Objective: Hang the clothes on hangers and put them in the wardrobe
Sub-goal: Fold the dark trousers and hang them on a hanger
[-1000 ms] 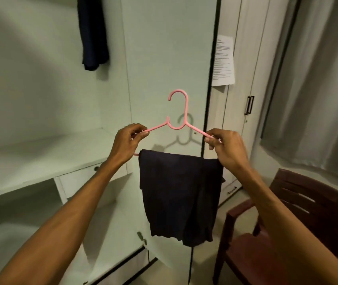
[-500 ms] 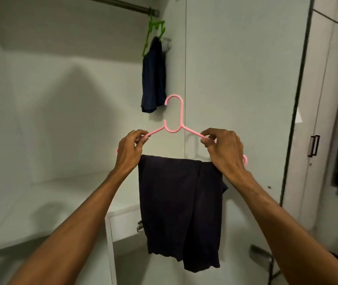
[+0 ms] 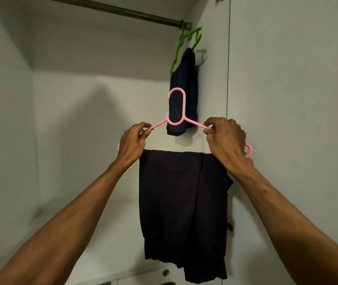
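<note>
Pink hanger held up inside the wardrobe, below the rail, hook not on it yet. Left hand: fingers pinched on the hanger's left arm. Right hand: fingers pinched on the right arm, with the hanger's right end sticking out past the hand. Dark garment folded over the hanger's bottom bar, hanging straight down between the wrists, well below the rail. At the rail's right end: green hanger hooked on, carrying a second dark garment, which sits directly behind the pink hook in this view. Shelf far below the rail, behind the hanging garment.
</note>
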